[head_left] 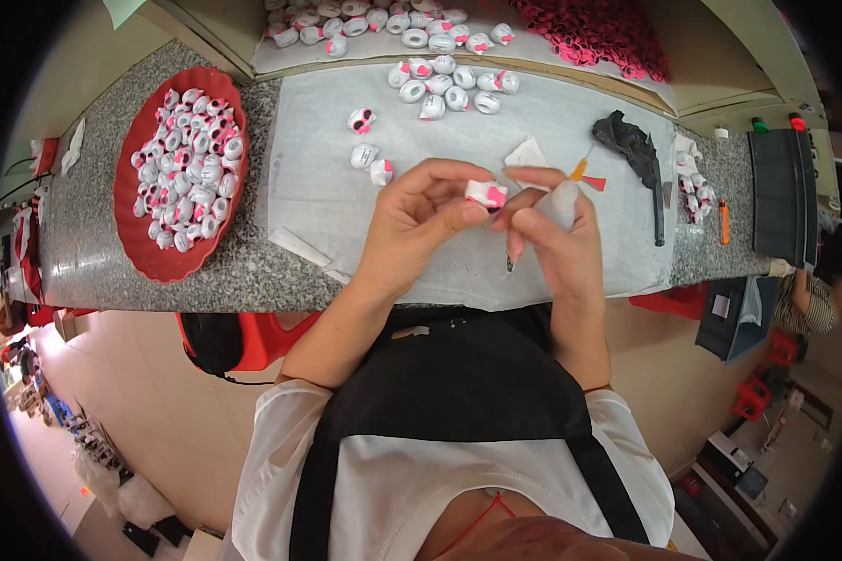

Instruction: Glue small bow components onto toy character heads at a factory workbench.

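Between the thumb and fingers of my left hand (416, 220) is a small white figurine head (486, 194) with a pink bow and a dark patch. My right hand (557, 234) is closed around a small translucent squeeze bottle (561, 203), whose orange nozzle (579, 169) points up and away. The right fingertips are close beside the head; I cannot tell if they touch it. A thin pointed tip (511, 264) shows below the right fingers, and the rest of it is hidden. Left of my hands, loose heads (365, 156) lie on the white paper sheet (323, 206).
A red scalloped tray (129, 224) heaped with similar heads stands at the left. More heads (440, 84) lie at the back, near a pile of pink pieces (599, 37) on the shelf. Crumpled black plastic (627, 145) and an orange marker-like tool (723, 222) are at the right.
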`<control>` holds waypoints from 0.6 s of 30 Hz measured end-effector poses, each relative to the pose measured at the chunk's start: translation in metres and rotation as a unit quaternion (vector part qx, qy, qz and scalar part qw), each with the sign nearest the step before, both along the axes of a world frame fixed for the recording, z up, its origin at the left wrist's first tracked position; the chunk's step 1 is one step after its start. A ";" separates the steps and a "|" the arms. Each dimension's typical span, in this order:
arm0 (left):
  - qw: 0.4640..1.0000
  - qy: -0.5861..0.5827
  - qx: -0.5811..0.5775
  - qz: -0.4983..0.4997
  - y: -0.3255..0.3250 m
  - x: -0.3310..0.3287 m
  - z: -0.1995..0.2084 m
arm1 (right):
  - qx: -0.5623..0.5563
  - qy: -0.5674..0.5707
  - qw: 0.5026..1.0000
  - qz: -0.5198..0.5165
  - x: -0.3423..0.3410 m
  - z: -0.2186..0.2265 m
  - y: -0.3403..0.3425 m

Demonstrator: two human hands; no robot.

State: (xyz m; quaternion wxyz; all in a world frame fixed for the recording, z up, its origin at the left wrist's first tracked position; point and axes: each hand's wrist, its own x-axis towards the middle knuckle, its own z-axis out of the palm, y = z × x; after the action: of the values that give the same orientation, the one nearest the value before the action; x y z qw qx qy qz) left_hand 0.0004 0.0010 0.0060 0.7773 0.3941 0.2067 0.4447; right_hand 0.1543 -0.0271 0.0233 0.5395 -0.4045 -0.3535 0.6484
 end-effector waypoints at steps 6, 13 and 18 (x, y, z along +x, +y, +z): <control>0.992 -0.043 -0.050 0.106 0.004 -0.004 -0.002 | 0.011 -0.348 0.931 -0.104 0.041 0.002 0.007; 0.995 -0.045 -0.037 0.086 0.004 0.000 -0.004 | 0.044 -0.509 0.852 -0.118 0.025 -0.019 0.011; 0.994 -0.053 -0.053 0.074 0.001 -0.002 -0.006 | 0.259 -0.347 0.888 -0.156 -0.019 0.004 0.004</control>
State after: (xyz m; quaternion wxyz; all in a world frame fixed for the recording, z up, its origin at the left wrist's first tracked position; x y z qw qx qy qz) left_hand -0.0017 0.0016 0.0002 0.7722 0.3114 0.2171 0.5095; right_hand 0.1353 -0.0229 0.0278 0.5625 -0.4995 -0.6055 0.2597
